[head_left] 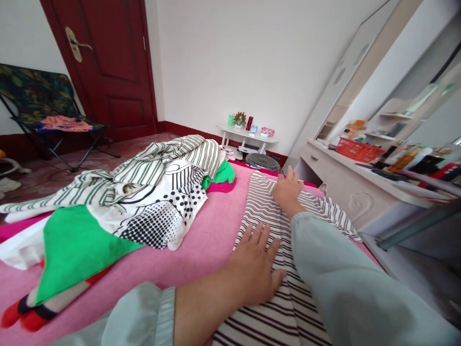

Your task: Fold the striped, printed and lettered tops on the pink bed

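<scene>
A white garment with dark stripes (pixel 270 317) lies spread over the pink bedspread (pixel 216 226), one part stretching off to the right. My left hand (pixel 254 269) rests flat on its near middle, fingers stretched out. Farther up the cloth, my right hand (pixel 288 190) lies with its fingers spread near the top end. Neither hand grips the fabric. To the left is a loose pile of clothes: a green-striped shirt (pixel 151 166), a white piece with black dots (pixel 162 216) and a green cloth (pixel 79 245).
A dressing table (pixel 360 192) with a red basket (pixel 360 150) and bottles stands close on the right. Beyond the bed are a low white shelf (pixel 230 129) and a round dark-topped object (pixel 262 162). A folding chair (pixel 39 101) stands left of the bed, near a red door (pixel 115 72).
</scene>
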{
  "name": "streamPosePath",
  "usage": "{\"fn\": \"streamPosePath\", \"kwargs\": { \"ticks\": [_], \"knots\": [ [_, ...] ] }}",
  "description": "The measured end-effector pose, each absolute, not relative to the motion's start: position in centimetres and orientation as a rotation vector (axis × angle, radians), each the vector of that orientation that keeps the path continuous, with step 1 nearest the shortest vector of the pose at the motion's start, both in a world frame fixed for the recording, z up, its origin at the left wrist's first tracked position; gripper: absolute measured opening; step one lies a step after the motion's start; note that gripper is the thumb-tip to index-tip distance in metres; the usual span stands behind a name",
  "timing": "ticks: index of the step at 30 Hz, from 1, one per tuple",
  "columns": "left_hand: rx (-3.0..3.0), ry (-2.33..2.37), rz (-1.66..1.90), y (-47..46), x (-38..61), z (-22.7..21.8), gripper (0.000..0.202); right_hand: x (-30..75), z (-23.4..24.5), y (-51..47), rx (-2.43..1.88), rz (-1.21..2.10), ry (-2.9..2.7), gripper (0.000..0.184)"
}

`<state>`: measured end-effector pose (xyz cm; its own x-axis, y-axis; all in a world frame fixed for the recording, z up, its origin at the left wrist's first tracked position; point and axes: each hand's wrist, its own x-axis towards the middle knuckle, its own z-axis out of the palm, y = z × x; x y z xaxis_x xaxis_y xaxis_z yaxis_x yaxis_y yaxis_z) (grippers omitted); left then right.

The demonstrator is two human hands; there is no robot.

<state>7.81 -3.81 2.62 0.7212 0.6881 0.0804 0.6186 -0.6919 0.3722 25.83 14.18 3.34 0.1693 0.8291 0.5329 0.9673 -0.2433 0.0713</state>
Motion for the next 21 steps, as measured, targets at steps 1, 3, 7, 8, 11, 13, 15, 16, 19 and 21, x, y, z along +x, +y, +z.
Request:
{"fn": "streamPosePath", "kwargs": {
  "ticks": [1,3,7,8,11,13,15,16,19,21],
  "knots": [
    [2.608,1.021,0.315,-3.8,7.8,2.5,0.068,25.6,3.0,14.7,-2.088,-0.667,-1.831,0.045],
    [2.613,1.017,0.349,-3.8,7.8,2.2,0.067,25.3,1.9,15.7,-2.043,-0.460,-2.034,0.051],
    [2.639,1.008,0.389,-3.7,7.8,1.9,0.066,25.4,0.2,17.5,-2.166,-0.023,-2.181,0.062],
    [2.643,1.010,0.381,-3.7,7.8,1.9,0.066,25.4,0.3,17.6,-2.190,0.025,-2.184,0.064],
    [2.644,1.024,0.348,-3.6,7.8,2.1,0.067,25.2,1.3,16.5,-2.215,0.119,-2.222,0.072],
    [2.652,1.031,0.338,-3.5,7.8,2.0,0.067,25.2,1.7,14.6,-2.132,0.021,-2.235,0.073],
    [2.668,1.038,0.330,-3.5,7.9,1.9,0.068,25.5,1.6,12.2,-1.995,-0.122,-2.251,0.067],
    [2.677,1.044,0.331,-3.6,7.9,1.8,0.067,25.7,1.4,11.1,-1.962,-0.152,-2.260,0.065],
    [2.707,1.065,0.340,-3.6,8.0,1.4,0.066,26.2,1.0,8.3,-2.075,-0.051,-2.268,0.061],
    [2.726,1.083,0.357,-3.7,8.0,1.2,0.066,26.0,1.2,7.1,-2.182,0.036,-2.232,0.060]
  ]
}}
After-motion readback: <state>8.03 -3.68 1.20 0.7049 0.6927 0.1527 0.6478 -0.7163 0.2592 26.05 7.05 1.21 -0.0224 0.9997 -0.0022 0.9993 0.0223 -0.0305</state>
